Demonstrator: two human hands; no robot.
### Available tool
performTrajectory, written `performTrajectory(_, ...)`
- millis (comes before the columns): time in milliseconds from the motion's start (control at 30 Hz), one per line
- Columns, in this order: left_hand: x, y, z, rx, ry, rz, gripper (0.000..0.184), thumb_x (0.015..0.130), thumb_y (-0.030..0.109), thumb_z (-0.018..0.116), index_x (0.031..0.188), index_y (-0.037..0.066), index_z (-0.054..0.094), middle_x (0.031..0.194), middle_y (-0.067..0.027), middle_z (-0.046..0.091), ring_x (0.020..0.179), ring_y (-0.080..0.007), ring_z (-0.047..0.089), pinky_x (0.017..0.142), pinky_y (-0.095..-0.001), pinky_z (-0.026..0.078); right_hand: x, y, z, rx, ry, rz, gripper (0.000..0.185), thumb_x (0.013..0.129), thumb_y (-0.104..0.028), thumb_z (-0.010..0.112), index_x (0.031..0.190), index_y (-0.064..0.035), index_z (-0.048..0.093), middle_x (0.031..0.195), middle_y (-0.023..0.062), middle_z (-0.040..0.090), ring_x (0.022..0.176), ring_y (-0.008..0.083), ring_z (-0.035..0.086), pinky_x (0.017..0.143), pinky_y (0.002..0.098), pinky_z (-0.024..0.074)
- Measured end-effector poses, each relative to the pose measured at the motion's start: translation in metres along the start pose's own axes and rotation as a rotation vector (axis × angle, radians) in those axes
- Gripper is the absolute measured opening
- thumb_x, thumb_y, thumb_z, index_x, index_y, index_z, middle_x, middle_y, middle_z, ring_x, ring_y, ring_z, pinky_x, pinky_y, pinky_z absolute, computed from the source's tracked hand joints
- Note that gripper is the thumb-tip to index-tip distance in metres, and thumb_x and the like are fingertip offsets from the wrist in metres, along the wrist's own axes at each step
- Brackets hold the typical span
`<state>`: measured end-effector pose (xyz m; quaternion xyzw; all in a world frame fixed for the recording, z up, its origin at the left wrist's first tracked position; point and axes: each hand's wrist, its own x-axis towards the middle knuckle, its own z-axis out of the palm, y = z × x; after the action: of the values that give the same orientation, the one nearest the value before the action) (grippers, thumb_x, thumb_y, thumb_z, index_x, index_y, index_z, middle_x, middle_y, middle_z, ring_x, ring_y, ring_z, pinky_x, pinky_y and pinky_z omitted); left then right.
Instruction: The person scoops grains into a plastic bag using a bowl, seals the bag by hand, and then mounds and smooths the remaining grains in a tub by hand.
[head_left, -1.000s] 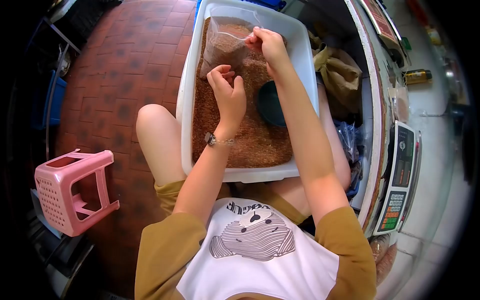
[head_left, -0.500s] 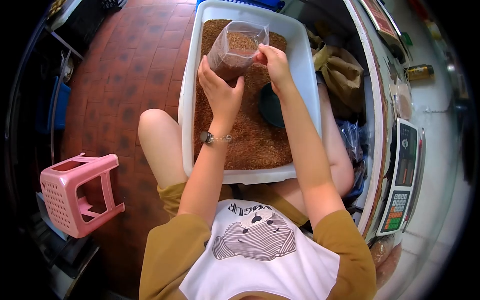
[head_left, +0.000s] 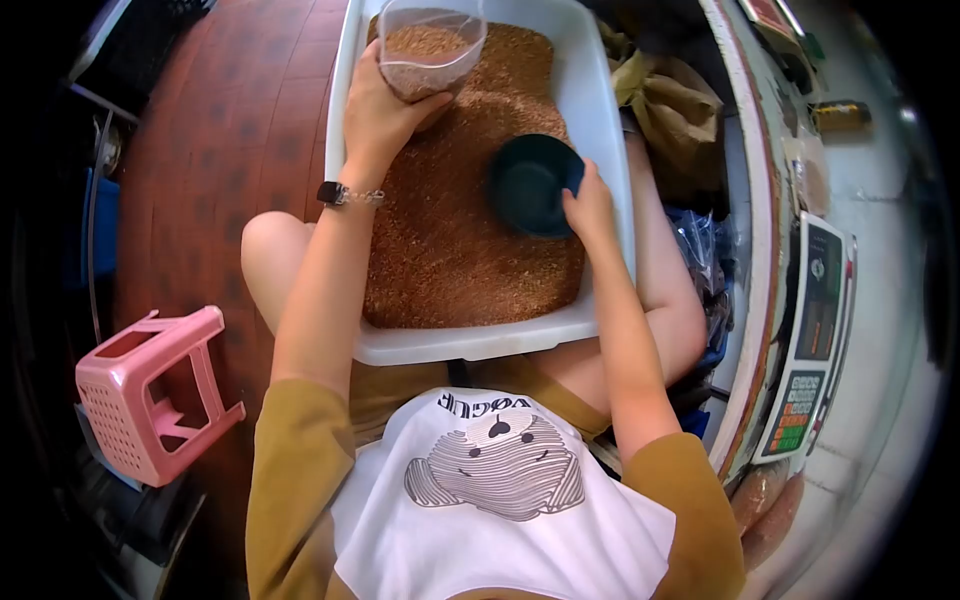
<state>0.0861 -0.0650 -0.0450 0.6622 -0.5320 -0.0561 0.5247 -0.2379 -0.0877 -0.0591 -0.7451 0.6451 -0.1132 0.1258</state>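
My left hand (head_left: 385, 115) is wrapped round the lower part of a clear plastic bag (head_left: 432, 62), partly filled with reddish-brown granules and open at the top. It holds the bag over the far left of a white plastic tub (head_left: 480, 345). The tub contains a wide bed of loose brown granules (head_left: 460, 270). At the tub's right side my right hand (head_left: 591, 208) grips the rim of a dark green bowl (head_left: 535, 187), thumb on the inside. The bowl rests on or just above the granules; its inside looks bare.
A pink plastic stool (head_left: 160, 395) lies on its side on the red tiled floor (head_left: 215, 150) at left. On the right, a counter carries a digital scale (head_left: 806, 340) and a small jar (head_left: 840, 116). A brown sack (head_left: 672, 105) stands beside the tub.
My right hand has let go of the bag's edge and come down to grip the green bowl. My left hand, still with the bag, has shifted up and left in view.
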Motion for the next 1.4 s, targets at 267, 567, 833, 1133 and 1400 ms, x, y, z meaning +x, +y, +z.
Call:
performTrajectory(267, 0.011, 0.039, -0.023, -0.55, -0.164, -0.04, 0.048, 0.069, 0.001, 0.083, 0.113, 0.0, 0.064, 0.108, -0.0114, 0.07, 0.101, -0.0214, 0.066, 0.091, -0.0339, 0.052, -0.022, 0.015, -0.016, 1.066, -0.319, 0.622, 0.037, 0.091, -0.012, 0.059, 0.126, -0.0009, 0.056, 0.115, 0.0118, 0.066, 0.103, 0.0229, 0.064, 0.088, 0.0339, 0.053)
performTrajectory(567, 0.008, 0.02, -0.007, -0.485, 0.025, 0.054, 0.059, 0.063, 0.004, 0.087, 0.115, -0.001, 0.06, 0.107, -0.0123, 0.067, 0.101, -0.0224, 0.064, 0.09, -0.0338, 0.051, 0.102, -0.006, -0.007, 0.405, 0.459, -0.195, 0.059, 0.097, -0.014, 0.053, 0.15, -0.0051, 0.026, 0.141, 0.021, 0.047, 0.126, 0.0339, 0.051, 0.102, 0.0433, 0.0458)
performTrajectory(833, 0.008, 0.011, -0.008, -0.462, -0.029, 0.015, 0.069, 0.061, 0.005, 0.089, 0.121, -0.002, 0.055, 0.113, -0.013, 0.065, 0.107, -0.0235, 0.062, 0.093, -0.0341, 0.051, 0.034, -0.075, 0.054, 0.049, 0.214, -0.206, 0.085, 0.081, 0.006, 0.054, 0.154, -0.0152, 0.014, 0.128, 0.0291, 0.048, 0.114, 0.0466, 0.055, 0.093, 0.0466, 0.0504)
performTrajectory(1133, 0.011, 0.012, -0.007, -0.639, -0.059, 0.071, 0.07, 0.06, 0.006, 0.09, 0.12, -0.004, 0.055, 0.113, -0.0141, 0.065, 0.107, -0.0245, 0.062, 0.095, -0.0354, 0.05, -0.052, -0.02, -0.012, 1.118, -0.279, 0.457, 0.068, 0.074, 0.011, 0.042, 0.141, -0.001, 0.033, 0.122, 0.0201, 0.054, 0.103, 0.0352, 0.063, 0.084, 0.0468, 0.0618)
performTrajectory(1400, 0.01, 0.017, -0.011, -0.548, -0.076, 0.076, 0.065, 0.062, 0.004, 0.088, 0.118, -0.004, 0.057, 0.111, -0.0121, 0.066, 0.104, -0.0214, 0.063, 0.093, -0.0332, 0.051, -0.075, -0.014, -0.022, 1.485, -0.327, 0.761, 0.045, 0.078, 0.007, 0.043, 0.122, 0.0154, 0.044, 0.116, 0.0226, 0.06, 0.106, 0.0383, 0.063, 0.087, 0.0518, 0.061)
